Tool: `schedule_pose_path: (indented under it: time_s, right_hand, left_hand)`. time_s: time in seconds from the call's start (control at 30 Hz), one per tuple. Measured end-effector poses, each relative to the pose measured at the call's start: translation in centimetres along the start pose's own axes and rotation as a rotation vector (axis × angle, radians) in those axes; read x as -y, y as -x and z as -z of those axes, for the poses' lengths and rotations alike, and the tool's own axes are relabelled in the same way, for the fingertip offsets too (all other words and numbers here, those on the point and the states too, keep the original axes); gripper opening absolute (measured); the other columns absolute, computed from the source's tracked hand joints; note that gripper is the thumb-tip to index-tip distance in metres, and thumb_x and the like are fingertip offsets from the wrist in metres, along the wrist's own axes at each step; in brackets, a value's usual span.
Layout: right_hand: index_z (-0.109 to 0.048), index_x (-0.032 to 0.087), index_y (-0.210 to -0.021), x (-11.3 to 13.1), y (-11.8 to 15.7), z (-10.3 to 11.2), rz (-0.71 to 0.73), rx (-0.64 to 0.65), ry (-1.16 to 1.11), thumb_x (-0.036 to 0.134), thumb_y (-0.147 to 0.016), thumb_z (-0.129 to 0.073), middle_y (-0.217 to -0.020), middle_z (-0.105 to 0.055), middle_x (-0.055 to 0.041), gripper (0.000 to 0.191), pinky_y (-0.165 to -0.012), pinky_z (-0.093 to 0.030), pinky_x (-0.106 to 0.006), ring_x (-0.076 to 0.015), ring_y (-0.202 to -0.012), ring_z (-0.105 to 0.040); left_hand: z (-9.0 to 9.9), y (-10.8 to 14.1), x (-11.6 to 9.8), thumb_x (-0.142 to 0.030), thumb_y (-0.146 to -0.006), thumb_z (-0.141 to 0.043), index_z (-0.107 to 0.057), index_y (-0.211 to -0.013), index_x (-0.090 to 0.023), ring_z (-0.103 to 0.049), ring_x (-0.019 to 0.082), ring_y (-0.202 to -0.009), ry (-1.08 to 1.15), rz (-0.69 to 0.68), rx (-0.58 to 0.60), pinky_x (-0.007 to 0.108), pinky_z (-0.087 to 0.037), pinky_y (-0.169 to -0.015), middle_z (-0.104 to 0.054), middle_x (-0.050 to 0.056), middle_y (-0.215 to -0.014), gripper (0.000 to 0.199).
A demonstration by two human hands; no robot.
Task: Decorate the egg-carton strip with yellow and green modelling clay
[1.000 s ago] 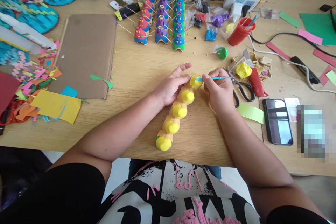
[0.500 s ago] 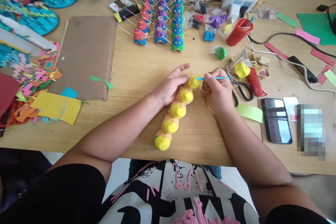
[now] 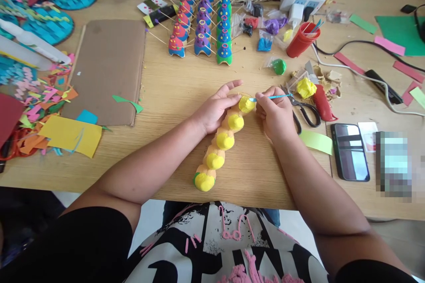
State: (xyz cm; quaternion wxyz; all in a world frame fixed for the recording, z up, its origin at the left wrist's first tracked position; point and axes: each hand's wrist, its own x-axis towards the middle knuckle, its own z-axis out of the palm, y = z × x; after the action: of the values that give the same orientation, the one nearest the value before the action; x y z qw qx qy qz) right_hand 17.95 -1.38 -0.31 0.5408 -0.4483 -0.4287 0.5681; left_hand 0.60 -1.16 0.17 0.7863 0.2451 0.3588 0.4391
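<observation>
A strip of egg-carton cups (image 3: 220,151), peach-coloured with yellow clay caps, lies slantwise on the table in front of me. Its near end also shows a little green. My left hand (image 3: 212,110) grips the strip near its far end, thumb against the last cup and some fingers stretched out. Pinched in my right hand (image 3: 277,115) is a thin blue modelling tool (image 3: 281,96). The tool's tip touches or nearly touches the yellow clay (image 3: 246,105) on the farthest cup, whose surface looks uneven. My fingers hide part of the tool.
Painted egg-carton caterpillars (image 3: 202,31) stand at the back. Bagged clay (image 3: 264,42), a red cup (image 3: 303,40) and yellow clay (image 3: 306,88) lie right of them. Scissors (image 3: 310,115) and a phone (image 3: 351,152) are by my right arm. Cardboard (image 3: 106,70) and paper scraps (image 3: 43,106) lie left.
The blue tool has tilted slightly, its tip now lower on the farthest cup's clay. The strip has shifted very slightly; my left hand keeps its grip.
</observation>
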Motion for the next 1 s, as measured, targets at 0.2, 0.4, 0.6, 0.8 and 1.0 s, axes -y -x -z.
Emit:
schedule_pose_path:
  time_s: [0.2,0.4,0.6,0.8,1.0]
  right_hand:
    - [-0.036,0.027,-0.076,0.34,0.01,-0.02,-0.025,0.037,-0.138,0.055,-0.074,-0.093,-0.054,-0.027,0.0134,0.064,-0.047,-0.018,-0.023,-0.0064,-0.047,-0.022]
    - [-0.041,0.026,-0.076,0.25,-0.03,-0.05,-0.057,0.033,-0.088,0.054,-0.071,-0.096,-0.052,-0.031,0.0137,0.061,-0.046,-0.018,-0.022,-0.0059,-0.046,-0.025]
    - [-0.037,0.027,-0.075,0.50,0.08,-0.03,-0.059,0.036,-0.129,0.054,-0.072,-0.094,-0.054,-0.029,0.0132,0.064,-0.046,-0.018,-0.023,-0.0061,-0.047,-0.022]
    - [-0.040,0.027,-0.074,0.27,0.03,-0.03,-0.057,0.019,-0.046,0.052,-0.074,-0.093,-0.052,-0.030,0.0128,0.059,-0.045,-0.018,-0.024,-0.0059,-0.045,-0.023]
    - [-0.041,0.028,-0.079,-0.02,0.03,-0.03,0.115,-0.056,0.000,0.057,-0.081,-0.088,-0.059,-0.033,0.0105,0.055,-0.048,-0.022,-0.027,-0.0079,-0.049,-0.026]
  left_hand:
    - [-0.08,0.14,-0.01,-0.016,-0.091,-0.077,-0.064,-0.132,-0.030,-0.064,0.017,-0.074,0.008,0.021,-0.034,0.032,-0.047,-0.077,-0.075,-0.001,-0.085,0.045]
    - [-0.33,0.28,-0.14,-0.017,-0.091,-0.075,-0.066,-0.132,-0.032,-0.068,0.021,-0.083,-0.035,0.035,-0.066,0.036,-0.048,-0.083,-0.074,0.000,-0.085,0.045]
    - [-0.31,0.29,-0.04,-0.018,-0.091,-0.075,-0.065,-0.133,-0.031,-0.065,0.017,-0.073,-0.031,0.019,-0.038,0.031,-0.047,-0.074,-0.072,-0.002,-0.081,0.045]
    - [-0.14,0.20,0.06,-0.018,-0.091,-0.073,-0.059,-0.140,-0.029,-0.068,0.013,-0.071,-0.065,0.000,0.002,0.026,-0.048,-0.069,-0.072,-0.003,-0.083,0.052]
    - [-0.16,-0.02,0.10,-0.019,-0.089,-0.078,-0.060,-0.135,-0.029,-0.068,0.017,-0.077,-0.006,-0.007,-0.063,0.031,-0.049,-0.076,-0.077,-0.001,-0.088,0.050]
